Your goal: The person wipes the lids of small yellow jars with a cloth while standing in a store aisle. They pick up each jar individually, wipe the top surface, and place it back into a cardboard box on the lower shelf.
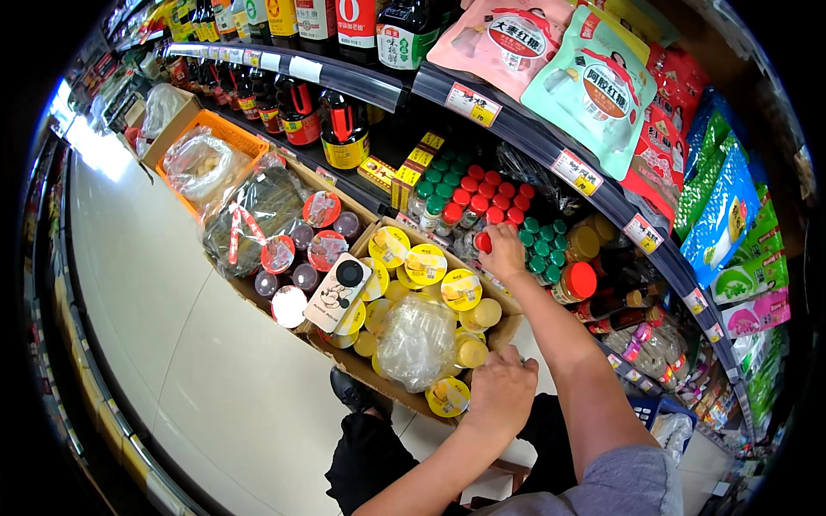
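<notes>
My right hand (504,250) reaches to the lower shelf, its fingers around a small jar with a red cap (483,242) at the shelf's front edge. Behind it stand rows of small jars with red caps (497,198) and green caps (544,240). My left hand (504,390) is at the near right corner of a cardboard box (513,326), fingers curled. What those fingers grip, if anything, is hidden. Several cups with yellow lids (426,263) fill this box, and a crumpled clear plastic bag (416,342) lies on them.
A phone in a cartoon case (337,293) lies across cups at the left. Farther left are dark purple cups (305,277), a bagged dark leafy bundle (258,209) and an orange basket (248,138). An upper shelf edge (529,135) overhangs the jars. Dark sauce bottles (342,129) stand left.
</notes>
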The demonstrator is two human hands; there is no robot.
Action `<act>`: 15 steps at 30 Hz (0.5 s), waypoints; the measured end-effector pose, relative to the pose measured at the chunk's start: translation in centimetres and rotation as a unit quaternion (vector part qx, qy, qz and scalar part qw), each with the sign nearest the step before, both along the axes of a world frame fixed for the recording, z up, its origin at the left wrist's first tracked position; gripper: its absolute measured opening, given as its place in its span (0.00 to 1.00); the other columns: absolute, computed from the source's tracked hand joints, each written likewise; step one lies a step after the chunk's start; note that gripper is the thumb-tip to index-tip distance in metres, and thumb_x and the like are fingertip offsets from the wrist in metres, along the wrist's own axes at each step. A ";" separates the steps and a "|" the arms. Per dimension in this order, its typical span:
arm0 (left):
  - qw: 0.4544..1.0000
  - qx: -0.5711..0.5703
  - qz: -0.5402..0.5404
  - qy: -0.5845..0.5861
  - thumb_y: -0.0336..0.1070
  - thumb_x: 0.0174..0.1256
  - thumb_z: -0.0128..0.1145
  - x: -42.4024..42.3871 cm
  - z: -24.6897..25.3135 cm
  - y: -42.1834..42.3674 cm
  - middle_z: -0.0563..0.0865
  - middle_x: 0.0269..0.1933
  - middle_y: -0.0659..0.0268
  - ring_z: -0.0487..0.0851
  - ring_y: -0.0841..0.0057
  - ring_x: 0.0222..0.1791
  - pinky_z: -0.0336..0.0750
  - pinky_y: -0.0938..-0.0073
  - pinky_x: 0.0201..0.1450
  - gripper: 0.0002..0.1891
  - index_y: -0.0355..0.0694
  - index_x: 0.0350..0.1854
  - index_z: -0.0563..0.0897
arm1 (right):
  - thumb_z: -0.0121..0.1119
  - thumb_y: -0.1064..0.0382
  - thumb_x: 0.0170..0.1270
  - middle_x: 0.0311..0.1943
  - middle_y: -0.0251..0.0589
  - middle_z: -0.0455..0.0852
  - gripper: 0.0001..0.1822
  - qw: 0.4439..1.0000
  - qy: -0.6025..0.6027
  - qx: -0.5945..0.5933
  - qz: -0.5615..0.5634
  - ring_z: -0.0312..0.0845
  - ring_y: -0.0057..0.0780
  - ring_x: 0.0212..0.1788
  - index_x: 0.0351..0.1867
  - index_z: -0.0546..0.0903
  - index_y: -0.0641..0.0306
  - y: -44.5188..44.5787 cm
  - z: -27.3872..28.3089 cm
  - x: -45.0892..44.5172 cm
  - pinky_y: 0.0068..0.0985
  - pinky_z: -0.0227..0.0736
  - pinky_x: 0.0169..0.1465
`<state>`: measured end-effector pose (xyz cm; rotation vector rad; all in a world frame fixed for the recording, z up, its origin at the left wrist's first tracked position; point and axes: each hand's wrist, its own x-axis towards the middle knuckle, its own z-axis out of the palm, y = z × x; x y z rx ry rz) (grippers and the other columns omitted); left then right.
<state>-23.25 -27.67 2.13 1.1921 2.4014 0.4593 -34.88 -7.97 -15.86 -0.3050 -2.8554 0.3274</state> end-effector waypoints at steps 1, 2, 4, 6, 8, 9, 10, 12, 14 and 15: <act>1.000 -0.006 -0.003 -0.017 0.30 0.50 0.52 -0.1 0.1 0.0 0.76 0.40 0.57 0.79 0.64 0.38 0.78 0.70 0.33 0.09 0.40 0.36 0.78 | 0.63 0.66 0.38 0.40 0.44 0.76 0.20 1.000 -0.004 0.000 0.011 0.70 0.41 0.47 0.39 0.76 0.61 0.0 0.0 0.1 0.33 0.69 0.49; 1.000 -0.001 -0.003 -0.017 0.30 0.50 0.52 -0.1 0.2 0.0 0.76 0.40 0.57 0.79 0.64 0.38 0.78 0.70 0.33 0.09 0.40 0.36 0.78 | 0.63 0.66 0.38 0.40 0.44 0.76 0.20 1.000 -0.009 0.000 0.022 0.70 0.41 0.47 0.38 0.76 0.61 0.0 0.0 0.2 0.33 0.69 0.49; 1.000 0.007 -0.001 -0.017 0.29 0.50 0.52 -0.1 0.1 0.0 0.76 0.40 0.56 0.79 0.64 0.38 0.78 0.69 0.33 0.09 0.40 0.36 0.78 | 0.63 0.66 0.38 0.39 0.44 0.76 0.20 1.000 -0.008 -0.004 0.018 0.70 0.41 0.47 0.38 0.76 0.61 -0.3 0.3 0.2 0.33 0.69 0.48; 1.000 0.005 0.000 -0.017 0.29 0.51 0.51 -0.1 0.1 0.0 0.76 0.40 0.56 0.79 0.64 0.38 0.78 0.69 0.33 0.09 0.40 0.36 0.78 | 0.63 0.65 0.38 0.38 0.44 0.77 0.20 1.000 0.007 -0.019 -0.001 0.71 0.42 0.46 0.38 0.76 0.61 -0.3 0.4 0.0 0.33 0.69 0.48; 1.000 0.002 -0.001 -0.018 0.30 0.51 0.51 -0.1 0.2 0.0 0.76 0.40 0.56 0.79 0.64 0.38 0.78 0.69 0.33 0.09 0.39 0.36 0.78 | 0.63 0.65 0.38 0.37 0.45 0.77 0.20 0.998 0.036 -0.045 -0.036 0.71 0.43 0.45 0.38 0.75 0.62 -0.2 0.3 -0.4 0.33 0.70 0.48; 1.000 -0.001 -0.002 -0.019 0.30 0.51 0.51 -0.1 0.3 0.0 0.76 0.40 0.56 0.79 0.64 0.38 0.78 0.69 0.33 0.09 0.39 0.36 0.78 | 0.64 0.64 0.38 0.37 0.46 0.77 0.20 0.995 0.058 -0.065 -0.054 0.71 0.44 0.45 0.38 0.75 0.62 -0.2 0.3 -0.6 0.34 0.70 0.47; 1.000 -0.005 -0.002 -0.020 0.30 0.51 0.51 -0.1 0.3 0.0 0.76 0.40 0.56 0.79 0.64 0.38 0.78 0.69 0.33 0.09 0.39 0.36 0.78 | 0.64 0.64 0.37 0.37 0.47 0.78 0.20 0.990 0.080 -0.085 -0.073 0.72 0.45 0.44 0.37 0.75 0.62 -0.1 0.2 -0.8 0.34 0.70 0.47; 1.000 -0.004 -0.005 -0.018 0.30 0.51 0.51 -0.1 0.4 0.1 0.76 0.40 0.56 0.79 0.64 0.38 0.78 0.69 0.33 0.09 0.39 0.37 0.78 | 0.65 0.62 0.37 0.35 0.49 0.79 0.21 0.974 0.110 -0.157 -0.121 0.74 0.46 0.42 0.37 0.75 0.61 0.4 -0.2 -1.4 0.36 0.71 0.45; 1.000 -0.005 -0.010 -0.018 0.30 0.51 0.51 0.0 0.4 0.3 0.76 0.40 0.56 0.79 0.64 0.38 0.78 0.69 0.33 0.10 0.39 0.37 0.78 | 0.66 0.60 0.36 0.35 0.49 0.80 0.22 0.964 0.093 -0.190 -0.158 0.75 0.46 0.41 0.37 0.75 0.61 0.9 -0.9 -1.7 0.37 0.71 0.44; 1.000 -0.009 -0.011 -0.019 0.30 0.51 0.51 0.0 0.3 0.3 0.76 0.40 0.57 0.79 0.64 0.38 0.78 0.69 0.33 0.10 0.39 0.37 0.78 | 0.67 0.60 0.35 0.34 0.49 0.81 0.23 0.959 0.085 -0.207 -0.175 0.76 0.45 0.40 0.37 0.75 0.61 0.8 -1.0 -1.9 0.37 0.71 0.44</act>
